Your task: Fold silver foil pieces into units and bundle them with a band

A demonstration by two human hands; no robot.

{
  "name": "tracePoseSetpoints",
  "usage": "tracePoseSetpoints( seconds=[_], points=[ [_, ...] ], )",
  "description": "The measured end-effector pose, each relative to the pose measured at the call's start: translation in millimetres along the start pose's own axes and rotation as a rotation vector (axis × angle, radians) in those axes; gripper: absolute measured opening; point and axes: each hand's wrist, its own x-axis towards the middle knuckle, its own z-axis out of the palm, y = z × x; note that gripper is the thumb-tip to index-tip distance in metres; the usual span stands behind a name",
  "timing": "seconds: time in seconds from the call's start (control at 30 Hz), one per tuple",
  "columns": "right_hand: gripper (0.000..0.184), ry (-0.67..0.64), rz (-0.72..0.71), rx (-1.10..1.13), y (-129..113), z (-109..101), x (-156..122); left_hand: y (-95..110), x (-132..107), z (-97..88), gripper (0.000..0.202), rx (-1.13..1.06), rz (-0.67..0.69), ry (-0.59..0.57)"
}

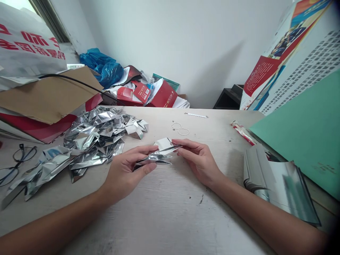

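Observation:
Both hands hold one piece of shiny silver foil paper [158, 155], partly folded, just above the pale wooden table [170, 212]. My left hand [126, 171] pinches its left end between thumb and fingers. My right hand [198, 159] grips the right end, where a white flap sticks up. A heap of folded silver foil pieces [87, 141] lies to the left of my hands. A stack of flat silver sheets [278, 180] rests at the right.
Two rubber bands [180, 129] lie beyond my hands. Eyeglasses [16, 163] sit at the far left. Cardboard and red boxes [50, 102] crowd the left and back. A green sheet [305, 141] and a printed board [297, 60] lean at right.

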Motion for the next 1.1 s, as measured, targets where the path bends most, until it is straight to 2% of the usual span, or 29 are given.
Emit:
tracePoseSetpoints(
  seconds=[0.13, 0.3, 0.4, 0.63, 0.87, 1.1],
  points=[
    [0.027, -0.009, -0.058, -0.105, -0.8, -0.6, 0.2, -4.3, 0.5, -2.8, 0.011, 0.102, 0.138, 0.096],
    [0.029, 0.014, -0.008, -0.079, -0.3, 2.5, -0.2, -8.1, -0.8, -0.9, 0.024, 0.281, 0.444, 0.184],
    [0.033, 0.033, 0.029, -0.055, 0.5, 4.3, -0.6, -6.5, -1.1, 1.6, 0.027, 0.32, 0.531, 0.192],
    [0.033, 0.031, 0.06, -0.058, 4.1, 2.5, 0.2, -8.2, 0.2, 1.0, 0.021, 0.355, 0.506, 0.158],
    [0.031, 0.044, 0.028, -0.111, 4.9, 2.3, 0.1, -5.5, -1.7, 1.3, 0.029, 0.355, 0.484, 0.254],
    [0.028, 0.04, 0.029, -0.089, 4.0, 3.6, 0.2, -5.9, -0.8, 0.5, 0.021, 0.32, 0.401, 0.164]
  ],
)
